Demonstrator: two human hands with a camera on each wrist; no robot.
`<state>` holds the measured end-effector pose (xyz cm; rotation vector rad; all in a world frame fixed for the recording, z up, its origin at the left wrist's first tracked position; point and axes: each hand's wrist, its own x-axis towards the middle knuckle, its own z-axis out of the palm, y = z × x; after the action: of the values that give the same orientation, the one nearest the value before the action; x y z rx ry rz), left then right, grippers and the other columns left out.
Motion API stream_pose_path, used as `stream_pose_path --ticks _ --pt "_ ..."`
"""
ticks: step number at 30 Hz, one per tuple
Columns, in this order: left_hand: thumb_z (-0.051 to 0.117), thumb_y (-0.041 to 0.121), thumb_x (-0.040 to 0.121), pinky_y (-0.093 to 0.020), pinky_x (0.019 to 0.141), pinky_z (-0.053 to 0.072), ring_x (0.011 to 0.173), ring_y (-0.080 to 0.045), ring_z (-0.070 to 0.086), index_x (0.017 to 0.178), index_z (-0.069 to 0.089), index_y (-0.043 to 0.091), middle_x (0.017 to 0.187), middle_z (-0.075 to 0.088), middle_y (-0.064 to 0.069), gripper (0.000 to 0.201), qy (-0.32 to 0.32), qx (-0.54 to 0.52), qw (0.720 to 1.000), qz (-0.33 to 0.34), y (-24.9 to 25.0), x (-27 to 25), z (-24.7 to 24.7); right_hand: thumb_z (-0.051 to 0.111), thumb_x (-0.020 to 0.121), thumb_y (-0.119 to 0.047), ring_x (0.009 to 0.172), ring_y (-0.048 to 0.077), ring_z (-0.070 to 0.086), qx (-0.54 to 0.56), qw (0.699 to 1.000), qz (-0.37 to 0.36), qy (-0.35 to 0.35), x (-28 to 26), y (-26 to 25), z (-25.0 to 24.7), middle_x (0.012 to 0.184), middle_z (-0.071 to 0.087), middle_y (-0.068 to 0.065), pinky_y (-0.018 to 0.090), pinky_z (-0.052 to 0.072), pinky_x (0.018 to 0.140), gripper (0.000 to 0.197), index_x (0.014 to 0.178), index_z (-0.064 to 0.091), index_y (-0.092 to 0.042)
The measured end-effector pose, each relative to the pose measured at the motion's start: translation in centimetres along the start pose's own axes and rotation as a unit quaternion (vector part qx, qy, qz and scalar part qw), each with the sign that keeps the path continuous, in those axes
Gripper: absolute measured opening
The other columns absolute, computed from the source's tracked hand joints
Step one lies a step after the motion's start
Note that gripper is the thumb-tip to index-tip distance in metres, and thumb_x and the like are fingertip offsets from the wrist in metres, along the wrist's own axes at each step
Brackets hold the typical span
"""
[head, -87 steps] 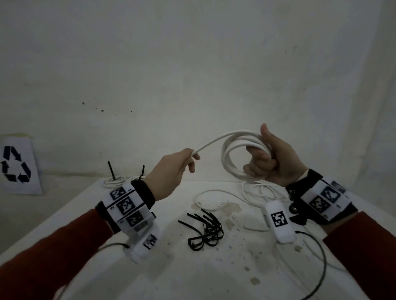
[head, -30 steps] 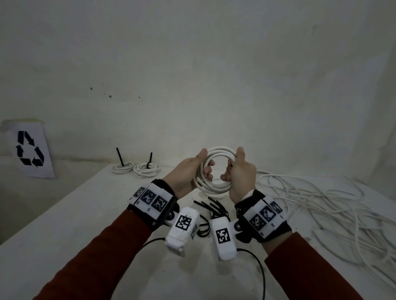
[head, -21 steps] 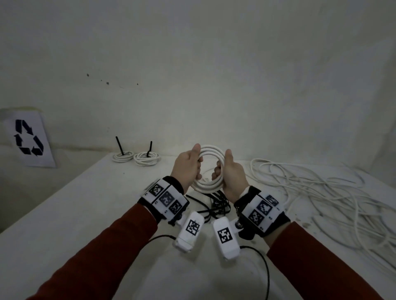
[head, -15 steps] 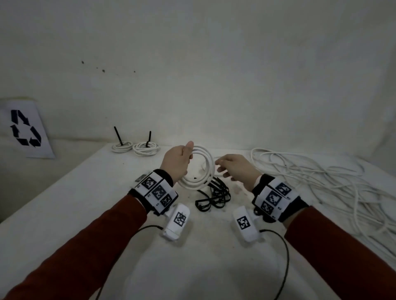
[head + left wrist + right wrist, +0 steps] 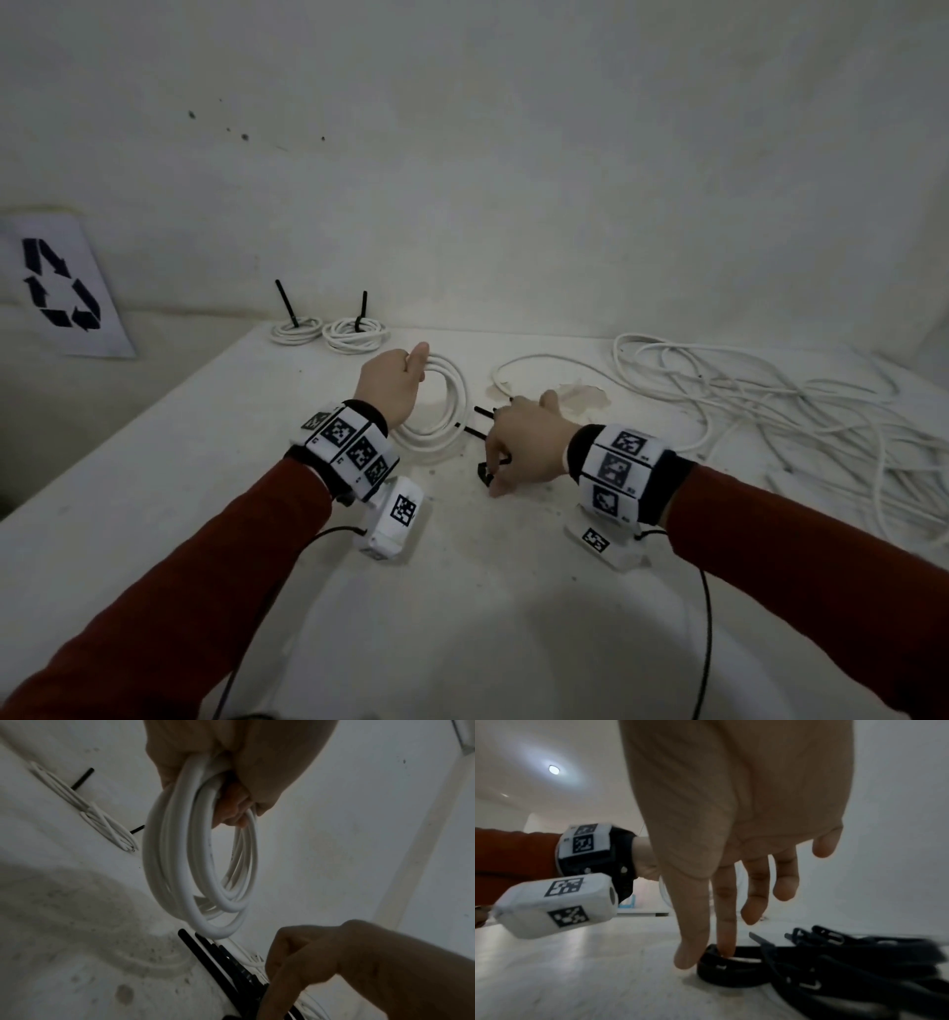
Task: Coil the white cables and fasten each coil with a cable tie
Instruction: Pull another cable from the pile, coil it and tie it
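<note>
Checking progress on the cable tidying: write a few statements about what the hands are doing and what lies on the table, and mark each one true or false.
1. The left hand grips the white coil. True.
2. The right hand grips the same coil. False: it reaches into the black cable ties on the table.
3. Two tied coils lie at the far edge of the table. True.
4. The held coil already has a tie on it. False: none shows on it.
5. Loose white cable lies to the right. True.
</note>
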<state>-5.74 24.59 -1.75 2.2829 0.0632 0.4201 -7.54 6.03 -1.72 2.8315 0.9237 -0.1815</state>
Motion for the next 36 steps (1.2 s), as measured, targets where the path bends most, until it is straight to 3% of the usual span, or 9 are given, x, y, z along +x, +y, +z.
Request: stream_pose_path --ticks 3,7,11,14,17,23,29,33,36 --pt "0.034 0.043 0.099 -0.043 0.077 0.049 0.074 -0.031 0.054 0.067 0.053 0.013 0.085 0.063 -0.014 0.048 0.015 -0.073 0.997 -0.022 -0.4 0.3 -0.2 0.069 0.081 -0.049 0.099 0.023 0.049 -0.013 1.0 0.0 -0.003 0.8 -0.5 0.3 0.094 0.066 -0.001 0.043 0.023 0.083 0.03 0.088 0.074 -0.02" --pt "0.038 0.043 0.098 -0.03 0.051 0.039 0.054 -0.018 0.044 0.064 0.051 0.012 0.064 0.05 0.001 0.047 0.032 -0.163 0.985 -0.043 -0.7 0.6 -0.6 0.066 0.084 -0.044 0.092 0.021 0.057 0.055 0.998 0.023 -0.002 0.8 0.0 -0.3 0.089 0.071 0.0 0.044 0.023 0.087 0.026 0.087 0.074 -0.019" --pt "0.041 0.041 0.098 -0.029 0.049 0.037 0.051 -0.016 0.041 0.064 0.05 0.012 0.058 0.045 0.001 0.046 0.053 -0.193 0.979 -0.045 -0.8 1.2 -1.0 0.061 0.088 -0.037 0.087 0.016 0.057 0.143 0.986 0.053 0.062 -0.3 1.5 -1.9 0.088 0.07 -0.003 0.037 0.029 0.089 0.022 0.087 0.073 -0.02" --pt "0.041 0.042 0.098 -0.029 0.048 0.039 0.05 -0.018 0.04 0.063 0.049 0.012 0.056 0.044 0.0 0.047 0.062 -0.195 0.978 -0.035 -0.7 1.8 -0.9 0.067 0.084 -0.038 0.076 0.007 0.057 0.231 0.969 0.062 0.069 -1.3 2.9 -3.1 0.074 0.067 -0.012 0.027 0.038 0.076 0.017 0.084 0.076 -0.024" --pt "0.039 0.041 0.099 -0.035 0.057 0.043 0.053 -0.02 0.043 0.061 0.049 0.014 0.059 0.047 0.0 0.047 0.071 -0.173 0.982 -0.016 -0.5 2.5 -0.6 0.071 0.083 -0.031 0.061 0.005 0.054 0.354 0.931 0.05 0.08 -2.7 4.3 -4.7 0.065 0.066 -0.006 0.016 0.042 0.062 0.016 0.081 0.078 -0.016" --pt "0.036 0.04 0.099 -0.035 0.066 0.038 0.06 -0.022 0.043 0.059 0.047 0.019 0.058 0.045 0.002 0.047 0.076 -0.131 0.988 0.014 0.3 3.8 0.7 0.064 0.086 -0.009 0.069 0.019 0.066 0.615 0.769 -0.029 0.171 -4.7 4.7 -7.1 0.079 0.073 0.012 0.023 0.053 0.074 0.012 0.084 0.074 -0.004" --pt "0.037 0.042 0.099 -0.04 0.063 0.043 0.052 -0.021 0.045 0.059 0.047 0.018 0.055 0.046 0.002 0.047 0.073 -0.15 0.985 0.05 2.8 3.7 1.8 0.064 0.088 -0.006 0.077 0.017 0.069 0.614 0.752 -0.06 0.233 -1.2 3.5 -5.2 0.086 0.074 0.012 0.02 0.051 0.074 0.01 0.089 0.073 0.0" --pt "0.041 0.045 0.096 -0.028 0.046 0.037 0.042 -0.017 0.041 0.061 0.05 0.014 0.05 0.043 0.003 0.048 0.053 -0.224 0.971 0.057 4.3 3.1 2.0 0.073 0.082 -0.013 0.073 0.004 0.059 0.509 0.772 -0.031 0.38 1.2 4.0 -4.2 0.089 0.067 -0.006 0.018 0.045 0.067 0.008 0.087 0.077 -0.018" --pt "0.045 0.046 0.094 -0.022 0.043 0.031 0.034 -0.008 0.033 0.063 0.054 0.011 0.041 0.037 0.01 0.048 0.02 -0.287 0.957 0.044 4.9 2.7 2.1 0.074 0.081 -0.021 0.077 0.003 0.049 0.475 0.757 -0.023 0.448 2.0 4.5 -3.4 0.095 0.05 -0.008 0.012 0.036 0.068 0.014 0.092 0.075 -0.03"
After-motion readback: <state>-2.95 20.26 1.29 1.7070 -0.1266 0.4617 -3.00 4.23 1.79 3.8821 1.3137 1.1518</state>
